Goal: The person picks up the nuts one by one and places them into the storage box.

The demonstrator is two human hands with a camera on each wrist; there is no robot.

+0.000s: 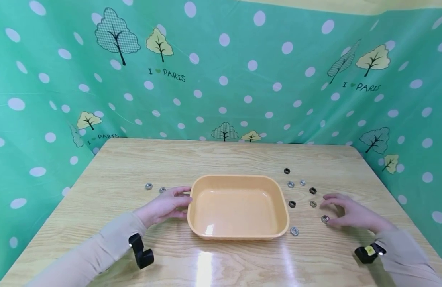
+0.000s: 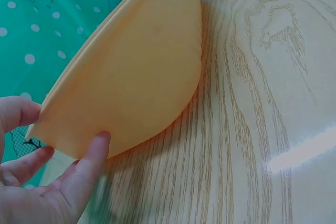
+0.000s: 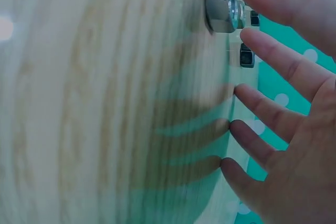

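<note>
A shallow orange tray (image 1: 238, 211) stands mid-table with nothing in it. My left hand (image 1: 168, 206) touches its left end, fingers spread along the rim and outer wall; the left wrist view shows the fingertips on that wall (image 2: 131, 66). On the right, my right hand (image 1: 353, 213) is spread low over the table, thumb beside a silver nut (image 1: 325, 219). In the right wrist view that nut (image 3: 221, 8) stands by the thumb tip of the hand (image 3: 294, 124), and nothing is held. A brass-coloured nut (image 1: 313, 204) lies just left of the right fingers.
Between tray and right hand lie several loose nuts, black ones (image 1: 291, 204) and silver ones (image 1: 294, 231). Two silver nuts, one at the far left (image 1: 148, 186), the other (image 1: 162, 190) near my left hand. A green dotted curtain (image 1: 206, 79) hangs behind the table.
</note>
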